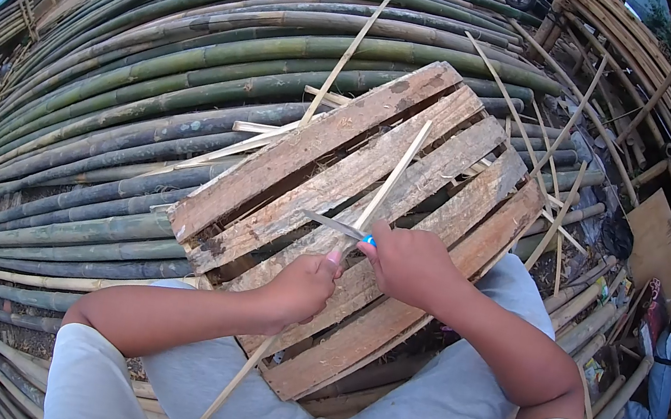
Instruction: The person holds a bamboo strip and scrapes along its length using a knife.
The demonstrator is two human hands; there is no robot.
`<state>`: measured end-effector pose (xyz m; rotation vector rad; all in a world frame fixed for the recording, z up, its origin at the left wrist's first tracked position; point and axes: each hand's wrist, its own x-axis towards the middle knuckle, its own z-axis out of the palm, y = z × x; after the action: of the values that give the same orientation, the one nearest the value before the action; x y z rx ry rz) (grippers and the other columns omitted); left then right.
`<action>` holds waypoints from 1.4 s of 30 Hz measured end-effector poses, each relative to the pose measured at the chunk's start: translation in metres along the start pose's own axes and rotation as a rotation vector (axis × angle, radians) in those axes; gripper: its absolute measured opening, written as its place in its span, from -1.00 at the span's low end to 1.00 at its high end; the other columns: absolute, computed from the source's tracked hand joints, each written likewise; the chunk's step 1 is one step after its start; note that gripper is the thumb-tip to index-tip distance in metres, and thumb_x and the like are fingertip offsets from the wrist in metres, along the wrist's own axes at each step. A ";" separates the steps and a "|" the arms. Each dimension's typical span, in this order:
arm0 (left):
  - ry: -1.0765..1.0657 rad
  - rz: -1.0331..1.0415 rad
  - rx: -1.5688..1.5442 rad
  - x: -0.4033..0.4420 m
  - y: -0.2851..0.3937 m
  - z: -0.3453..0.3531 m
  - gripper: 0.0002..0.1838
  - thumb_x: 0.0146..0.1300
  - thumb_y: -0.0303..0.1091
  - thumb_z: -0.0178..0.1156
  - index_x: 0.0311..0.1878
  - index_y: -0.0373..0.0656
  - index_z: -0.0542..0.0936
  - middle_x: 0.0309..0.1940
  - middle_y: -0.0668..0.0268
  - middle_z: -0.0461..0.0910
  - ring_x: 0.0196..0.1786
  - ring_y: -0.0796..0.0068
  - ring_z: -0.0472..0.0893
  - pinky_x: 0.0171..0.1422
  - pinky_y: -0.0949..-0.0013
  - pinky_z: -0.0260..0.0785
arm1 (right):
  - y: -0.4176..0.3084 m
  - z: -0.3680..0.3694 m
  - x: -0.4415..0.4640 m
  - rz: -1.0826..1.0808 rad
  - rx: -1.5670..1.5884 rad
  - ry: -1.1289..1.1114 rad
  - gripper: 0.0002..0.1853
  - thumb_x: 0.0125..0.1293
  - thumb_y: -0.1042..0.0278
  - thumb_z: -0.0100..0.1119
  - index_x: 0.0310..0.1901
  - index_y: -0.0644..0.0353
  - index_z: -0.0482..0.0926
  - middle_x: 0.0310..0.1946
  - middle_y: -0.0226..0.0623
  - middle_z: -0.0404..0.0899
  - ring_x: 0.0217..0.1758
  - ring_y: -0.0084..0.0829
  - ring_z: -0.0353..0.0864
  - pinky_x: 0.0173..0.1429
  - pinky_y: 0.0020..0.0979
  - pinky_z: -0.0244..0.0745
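My right hand [410, 266] is closed round the blue handle of a knife [335, 225], its blade pointing left across a long pale bamboo strip [394, 175]. Wrapped round that same strip just below the blade is my left hand [306, 287], thumb on top. The strip runs from over the wooden slats down past my left forearm toward my lap. Beneath both hands lies a slatted wooden pallet [315, 171], tilted across my knees. The blade appears to touch the strip; the exact contact is too small to make out.
Many green and grey bamboo poles [199, 67] lie side by side in front and to the left. Loose split strips [347, 61] rest across them. At the right are a plywood sheet [659, 250], blue and white cloth or plastic [662, 380] and more poles.
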<state>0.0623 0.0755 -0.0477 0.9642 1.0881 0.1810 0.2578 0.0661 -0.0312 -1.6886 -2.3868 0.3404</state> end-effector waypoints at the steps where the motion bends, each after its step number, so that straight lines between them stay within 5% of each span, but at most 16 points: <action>1: 0.036 0.044 0.050 0.004 -0.005 0.000 -0.56 0.56 0.12 -0.28 -0.19 -0.04 0.35 -0.57 0.52 0.23 -0.66 0.71 0.14 -0.61 0.51 -0.02 | -0.001 -0.002 0.002 0.020 -0.020 -0.052 -0.67 0.44 0.15 0.04 -0.29 0.31 0.44 -0.63 -0.01 0.54 -0.52 0.11 0.58 -0.40 0.01 0.46; 11: 0.010 0.178 0.123 0.010 -0.014 -0.009 -0.55 0.57 0.09 -0.27 -0.22 -0.07 0.38 -0.61 0.52 0.23 -0.67 0.71 0.15 -0.63 0.50 0.01 | -0.001 0.005 0.014 0.023 0.055 -0.053 -0.69 0.40 0.15 0.05 -0.34 0.27 0.45 -0.62 0.01 0.53 -0.48 0.12 0.58 -0.36 0.02 0.46; 13: 0.056 0.163 0.135 0.006 -0.008 -0.011 -0.55 0.60 -0.08 -0.24 -0.30 -0.19 0.44 -0.56 0.43 0.29 -0.44 0.63 0.26 -0.31 0.37 0.24 | -0.007 0.004 0.015 0.057 -0.047 -0.039 -0.71 0.37 0.16 0.08 -0.36 0.23 0.44 -0.63 -0.01 0.52 -0.53 0.07 0.57 -0.43 -0.01 0.43; 20: 0.114 0.298 0.241 0.011 -0.014 -0.017 -0.53 0.60 -0.07 -0.25 -0.31 -0.23 0.44 -0.56 0.40 0.31 -0.43 0.60 0.28 -0.29 0.33 0.27 | 0.020 0.017 0.027 -0.152 -0.086 0.114 -0.73 0.34 0.18 0.10 -0.41 0.19 0.41 -0.69 -0.08 0.46 -0.61 0.03 0.52 -0.51 -0.06 0.38; 22: 0.073 0.286 0.188 0.012 -0.012 -0.017 -0.54 0.58 0.06 -0.23 -0.24 -0.12 0.43 -0.59 0.54 0.26 -0.61 0.75 0.18 -0.56 0.53 0.06 | 0.020 0.017 0.027 -0.144 -0.085 0.184 -0.71 0.37 0.17 0.08 -0.43 0.18 0.39 -0.70 -0.10 0.43 -0.62 0.03 0.50 -0.51 -0.07 0.36; 25: 0.034 0.146 0.117 0.001 0.004 -0.017 -0.55 0.57 0.08 -0.23 -0.22 -0.11 0.42 -0.58 0.54 0.27 -0.65 0.75 0.17 -0.61 0.54 0.02 | 0.028 0.012 0.031 -0.178 -0.084 0.213 -0.68 0.39 0.14 0.04 -0.44 0.18 0.37 -0.70 -0.11 0.44 -0.61 0.02 0.50 -0.50 -0.07 0.36; 35: 0.038 0.092 0.051 -0.003 0.013 -0.019 -0.60 0.56 0.09 -0.25 -0.15 -0.04 0.35 -0.59 0.56 0.21 -0.67 0.76 0.10 -0.64 0.57 -0.07 | 0.032 0.011 0.048 -0.252 -0.102 0.295 -0.67 0.40 0.11 0.02 -0.43 0.18 0.38 -0.69 -0.12 0.44 -0.59 0.00 0.52 -0.51 -0.10 0.36; 42: 0.032 0.075 0.034 -0.009 0.005 -0.027 -0.61 0.57 0.09 -0.26 -0.20 0.00 0.35 -0.58 0.57 0.21 -0.68 0.77 0.09 -0.64 0.56 -0.09 | -0.002 0.009 0.035 -0.168 -0.182 0.156 -0.69 0.38 0.13 0.08 -0.40 0.19 0.40 -0.67 -0.17 0.49 -0.61 -0.07 0.55 -0.49 -0.14 0.41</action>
<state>0.0376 0.0882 -0.0412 1.0371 1.0877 0.2406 0.2418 0.0979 -0.0385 -1.5059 -2.4824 -0.0349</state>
